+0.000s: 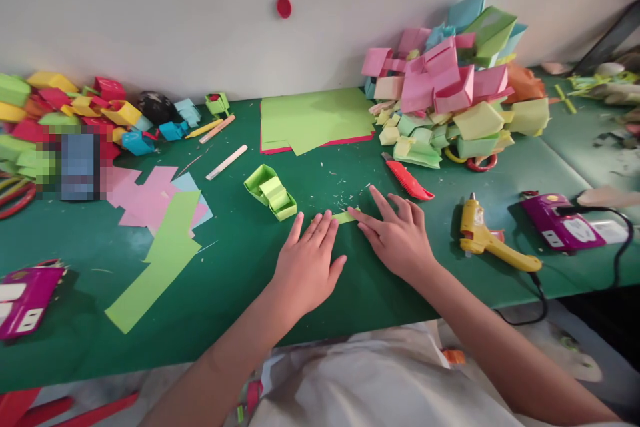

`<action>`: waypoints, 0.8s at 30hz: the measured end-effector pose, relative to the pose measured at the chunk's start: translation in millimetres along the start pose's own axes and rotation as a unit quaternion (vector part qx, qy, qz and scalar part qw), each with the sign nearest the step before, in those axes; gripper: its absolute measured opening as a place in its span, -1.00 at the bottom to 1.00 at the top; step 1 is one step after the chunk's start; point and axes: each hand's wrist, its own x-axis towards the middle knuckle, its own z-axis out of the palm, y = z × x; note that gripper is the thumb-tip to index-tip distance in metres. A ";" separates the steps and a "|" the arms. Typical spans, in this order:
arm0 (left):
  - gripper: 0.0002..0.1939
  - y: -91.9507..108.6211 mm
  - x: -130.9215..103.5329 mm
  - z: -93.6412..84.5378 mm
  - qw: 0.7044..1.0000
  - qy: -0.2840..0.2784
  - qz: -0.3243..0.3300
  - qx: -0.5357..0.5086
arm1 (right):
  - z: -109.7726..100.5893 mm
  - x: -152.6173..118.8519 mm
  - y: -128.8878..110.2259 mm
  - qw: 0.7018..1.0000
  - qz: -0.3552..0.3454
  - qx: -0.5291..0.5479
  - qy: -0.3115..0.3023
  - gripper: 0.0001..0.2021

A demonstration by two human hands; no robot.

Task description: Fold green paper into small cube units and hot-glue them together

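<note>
On the green table (240,293) a narrow light green paper strip (343,217) lies flat between my two hands. My left hand (309,263) rests palm down with its fingertips over the strip's left end, and the thumb is spread to the right. My right hand (400,233) touches the strip's right end with its index finger, its fingers spread. Just beyond my left hand stands a folded light green paper piece with box-like ends (271,192). Small paper scraps (345,199) are scattered past the strip.
A red cutter (407,180), a yellow glue gun (493,237) and a purple box (565,221) are at the right. Green sheets (317,117) lie by the wall. Paper strips (160,260) lie left; folded paper piles (440,80) stand back right and back left.
</note>
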 end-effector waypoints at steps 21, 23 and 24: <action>-0.79 -27.7 28.0 3.3 0.976 0.144 0.018 -0.160 | -6.7 55.9 -1.5 0.964 -0.141 0.214 -0.076 -0.94; -0.77 -31.4 29.2 2.8 0.972 0.142 0.017 -0.188 | -6.5 56.4 -1.4 0.955 -0.153 0.241 -0.081 -0.90; -0.75 -32.1 29.2 2.8 0.970 0.142 0.014 -0.197 | -6.1 56.1 -1.7 0.950 -0.155 0.258 -0.084 -0.87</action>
